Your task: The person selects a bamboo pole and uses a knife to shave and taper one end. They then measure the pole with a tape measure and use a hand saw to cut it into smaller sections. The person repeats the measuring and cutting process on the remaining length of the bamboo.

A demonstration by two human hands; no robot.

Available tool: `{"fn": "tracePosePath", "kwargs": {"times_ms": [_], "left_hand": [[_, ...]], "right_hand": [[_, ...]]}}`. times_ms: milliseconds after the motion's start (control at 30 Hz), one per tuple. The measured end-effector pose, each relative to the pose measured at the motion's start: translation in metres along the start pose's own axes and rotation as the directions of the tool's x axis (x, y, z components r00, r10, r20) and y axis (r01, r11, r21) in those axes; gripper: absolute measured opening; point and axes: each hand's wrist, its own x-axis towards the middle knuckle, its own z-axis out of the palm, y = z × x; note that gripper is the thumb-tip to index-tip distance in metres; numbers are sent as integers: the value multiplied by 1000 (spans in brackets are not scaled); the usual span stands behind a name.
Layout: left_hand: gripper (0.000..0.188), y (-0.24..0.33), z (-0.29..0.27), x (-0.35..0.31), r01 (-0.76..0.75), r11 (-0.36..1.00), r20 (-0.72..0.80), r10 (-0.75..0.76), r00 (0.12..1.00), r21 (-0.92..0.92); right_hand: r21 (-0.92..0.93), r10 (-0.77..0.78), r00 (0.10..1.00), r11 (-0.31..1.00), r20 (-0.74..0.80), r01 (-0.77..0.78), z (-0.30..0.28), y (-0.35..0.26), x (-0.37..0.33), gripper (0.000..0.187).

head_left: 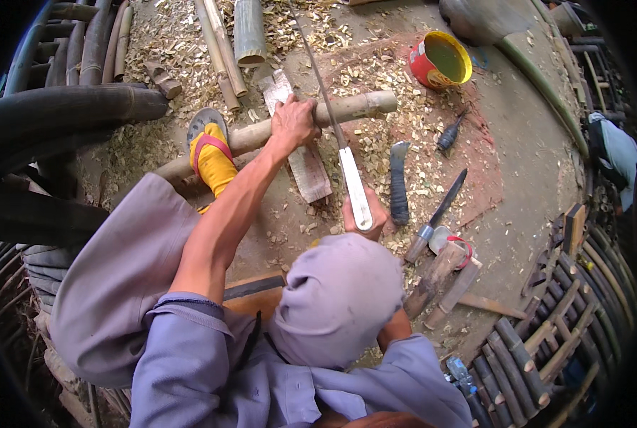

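Observation:
My left hand (295,123) is wrapped over a bamboo pole (357,107) that lies across a flat pale wooden board (307,171). In my right hand (377,212) is the white handle of a handsaw (355,187), partly hiding the fingers. Its long narrow blade crosses the pole just right of my left hand and runs to the top edge. My foot, in a yellow sock (218,165) and a flip-flop (208,127), rests against the pole left of that hand. The pole's left end passes behind my leg.
Right of the saw lie a dark-wrapped tool (400,182), a knife (447,200), a small dark tool (450,133) and a mallet-like wooden piece (436,278). A red and yellow bucket (440,60) holds greenish liquid. Wood chips (361,68) cover the ground. Bamboo stacks (518,364) stand lower right.

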Motion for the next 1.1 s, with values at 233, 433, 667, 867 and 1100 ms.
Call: {"fn": "tracePosePath", "kwargs": {"times_ms": [233, 433, 667, 867, 1100], "left_hand": [[50, 5, 16, -25, -35, 999, -31, 34, 999, -25], [52, 9, 9, -21, 23, 1000, 89, -22, 996, -6], [33, 7, 5, -17, 38, 999, 117, -37, 992, -6], [45, 20, 14, -18, 32, 999, 59, -33, 998, 16], [36, 13, 5, -16, 74, 997, 113, -75, 991, 16]], "right_hand": [[-52, 43, 998, 998, -49, -46, -7, -13, -27, 27], [-123, 170, 984, 979, 46, -163, -19, -19, -40, 41], [-377, 175, 951, 924, 256, -69, -127, -69, -146, 34], [-56, 100, 994, 993, -44, -102, -15, -8, -38, 25], [-260, 79, 984, 965, 161, -35, -116, -61, -134, 37]]}}
